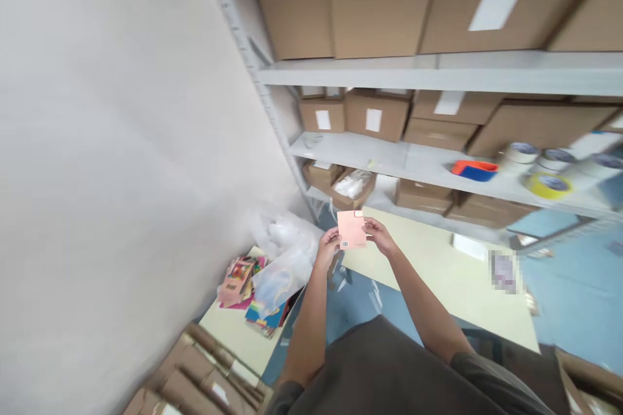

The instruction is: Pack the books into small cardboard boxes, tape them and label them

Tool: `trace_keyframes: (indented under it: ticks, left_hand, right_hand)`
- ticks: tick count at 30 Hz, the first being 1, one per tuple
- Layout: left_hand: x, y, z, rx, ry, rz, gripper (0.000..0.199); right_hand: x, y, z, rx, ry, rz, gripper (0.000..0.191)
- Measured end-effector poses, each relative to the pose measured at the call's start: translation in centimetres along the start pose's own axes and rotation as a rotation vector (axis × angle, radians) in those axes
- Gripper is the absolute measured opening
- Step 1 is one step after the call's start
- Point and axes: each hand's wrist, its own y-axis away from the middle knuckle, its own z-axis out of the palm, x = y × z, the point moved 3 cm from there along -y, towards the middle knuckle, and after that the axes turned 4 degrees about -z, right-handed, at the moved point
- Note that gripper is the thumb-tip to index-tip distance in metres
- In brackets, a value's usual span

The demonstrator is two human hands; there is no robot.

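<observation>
A flat pink square packet point(351, 231), with a barcode at its lower left corner and a pale tab at its upper right, is held up between my two hands. My left hand point(328, 246) pinches its left edge. On the right edge, my right hand point(379, 235) has its fingers closed on the same packet. Behind and below it are a cream tabletop point(409, 253) and the blue floor.
Grey metal shelves point(370, 150) with cardboard boxes point(379, 3) stand ahead. Tape rolls point(549, 185) sit on the middle shelf. At left, a second cream table holds pink packets point(237, 280) and a clear plastic bag point(287, 259). A white box point(468, 246) lies on the right table.
</observation>
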Motion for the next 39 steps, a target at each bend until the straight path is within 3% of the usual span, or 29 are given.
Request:
trace_keyframes:
  ticks: [5, 7, 9, 13, 14, 16, 19, 23, 28, 32, 36, 39]
  left_hand:
    - [-0.9, -3.2, 14.0, -0.199, -0.068, -0.032, 0.056]
    - [-1.5, -4.0, 18.6, -0.273, -0.115, -0.056, 0.055]
    - [-1.8, -4.5, 22.0, -0.293, -0.167, -0.053, 0.058]
    - [-1.4, -4.9, 25.6, -0.131, -0.329, 0.147, 0.055]
    - [-1.2, -4.9, 26.3, -0.142, -0.366, 0.203, 0.050]
    - [-0.9, -4.7, 27.8, -0.293, -0.400, 0.265, 0.043]
    - [-0.4, -4.7, 29.1, -0.514, -0.341, 0.264, 0.053]
    - [1.1, -6.9, 28.0, -0.540, -0.139, 0.152, 0.061]
    - [2.7, -11.1, 24.8, -0.666, 0.084, -0.039, 0.075]
    - [2.6, -13.1, 23.6, -0.703, 0.118, -0.126, 0.082]
    - [3.1, -13.3, 23.9, -0.548, -0.049, 0.057, 0.063]
    - [4.2, -12.1, 25.4, -0.592, -0.151, 0.214, 0.053]
  right_hand:
    - [-3.1, 5.7, -12.4, 0.133, -0.014, -0.009, 0.058]
    - [-3.9, 7.9, -16.2, 0.212, -0.031, -0.024, 0.060]
    - [-4.4, 9.7, -19.1, 0.286, -0.055, -0.046, 0.059]
    - [-4.7, 11.5, -21.3, 0.403, -0.163, -0.109, 0.053]
    - [-4.7, 11.5, -21.2, 0.422, -0.179, -0.130, 0.052]
    - [-4.9, 11.2, -20.6, 0.445, -0.173, -0.182, 0.052]
    - [-5.3, 9.8, -18.9, 0.410, -0.107, -0.251, 0.057]
    - [-5.6, 7.2, -17.5, 0.387, 0.007, -0.257, 0.058]
    - [-6.6, 5.4, -18.1, 0.785, 0.139, -0.241, 0.058]
    - [-7.4, 4.8, -17.1, 0.651, 0.033, -0.201, 0.057]
    - [-8.2, 5.3, -16.4, 0.673, 0.020, -0.226, 0.053]
    - [-8.8, 5.3, -16.1, 0.644, 0.064, -0.253, 0.052]
